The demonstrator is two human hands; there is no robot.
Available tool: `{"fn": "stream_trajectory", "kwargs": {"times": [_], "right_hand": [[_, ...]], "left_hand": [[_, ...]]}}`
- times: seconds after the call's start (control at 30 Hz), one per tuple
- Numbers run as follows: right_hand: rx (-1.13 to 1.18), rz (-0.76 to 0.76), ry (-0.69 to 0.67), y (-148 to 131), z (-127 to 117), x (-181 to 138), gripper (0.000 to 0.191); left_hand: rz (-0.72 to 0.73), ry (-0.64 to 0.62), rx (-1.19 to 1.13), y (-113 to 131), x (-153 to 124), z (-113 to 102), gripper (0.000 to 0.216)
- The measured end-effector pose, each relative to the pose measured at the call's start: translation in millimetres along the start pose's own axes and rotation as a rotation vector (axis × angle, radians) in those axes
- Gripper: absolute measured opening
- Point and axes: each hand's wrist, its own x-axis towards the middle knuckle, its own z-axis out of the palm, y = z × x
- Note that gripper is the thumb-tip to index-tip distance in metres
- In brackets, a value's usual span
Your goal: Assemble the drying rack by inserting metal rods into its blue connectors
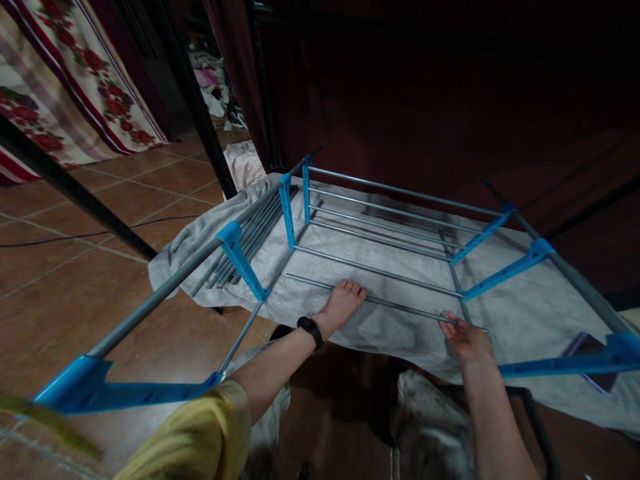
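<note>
A grey towel [380, 267] lies spread over the lower rails of a metal drying rack [375, 270] with blue plastic brackets. My left hand [343, 303] rests on the towel's near part with its fingers curled over the nearest rail. A black band sits on that wrist. My right hand [463, 333] pinches the towel's near edge at the same rail, further right. Both hands are under the rack's upper frame.
Brown floor tiles [100, 280] stretch to the left, crossed by a thin cable. A flowered cloth [65, 80] hangs at top left, and a dark pole [75, 190] slants across the floor. More grey cloth [430, 433] lies below the rack. The wall behind is dark red.
</note>
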Motion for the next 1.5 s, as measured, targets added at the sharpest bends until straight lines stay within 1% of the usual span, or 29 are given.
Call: {"fn": "stream_trajectory", "kwargs": {"times": [0.27, 0.47, 0.57, 0.7, 0.83, 0.9, 0.97, 1.03, 1.13, 1.23, 1.3, 1.5], "right_hand": [[-0.024, 0.002, -0.025, -0.1, 0.0, -0.3, 0.032], [-0.013, -0.007, -0.021, 0.1, 3.3, -7.3, 0.026], [-0.002, -0.007, -0.031, -0.5, 6.4, -13.3, 0.023], [0.02, -0.009, -0.037, -1.1, 10.7, -18.5, 0.017], [0.04, -0.035, -0.034, -0.5, 12.4, -19.0, 0.02], [0.054, -0.058, -0.016, 0.1, 12.4, -18.8, 0.021], [0.066, -0.07, 0.006, 0.4, 12.5, -18.6, 0.021], [0.068, -0.073, 0.021, 0.3, 12.5, -18.6, 0.021], [0.088, -0.125, 0.026, -1.0, 11.6, -19.0, 0.025], [0.12, -0.191, 0.042, -3.1, 8.8, -19.2, 0.038], [0.119, -0.203, 0.055, -4.4, 5.8, -18.4, 0.044], [0.103, -0.186, 0.062, -4.8, -4.2, -8.1, 0.046]], "left_hand": [[-0.014, -0.016, -0.015, -0.7, 1.1, -0.9, 0.021], [-0.05, -0.048, -0.049, -2.7, 0.4, -2.5, 0.023], [-0.024, -0.046, -0.065, -10.5, -0.6, -2.7, 0.027], [0.002, -0.025, -0.133, -27.5, -1.2, -1.7, 0.037], [-0.023, -0.043, -0.21, -43.0, -0.9, -2.1, 0.045], [-0.038, -0.042, -0.256, -48.6, -0.8, -2.4, 0.04], [-0.048, -0.029, -0.305, -52.6, -0.6, -2.2, 0.03], [-0.037, -0.016, -0.348, -54.8, -0.4, -1.2, 0.025], [-0.01, 0.005, -0.378, -55.1, 0.4, 0.9, 0.025], [-0.013, 0.02, -0.37, -53.9, 1.5, 1.6, 0.024], [-0.025, 0.011, -0.352, -53.5, 2.4, 0.6, 0.023], [-0.063, -0.055, -0.291, -53.7, 2.6, -6.6, 0.021]]}}
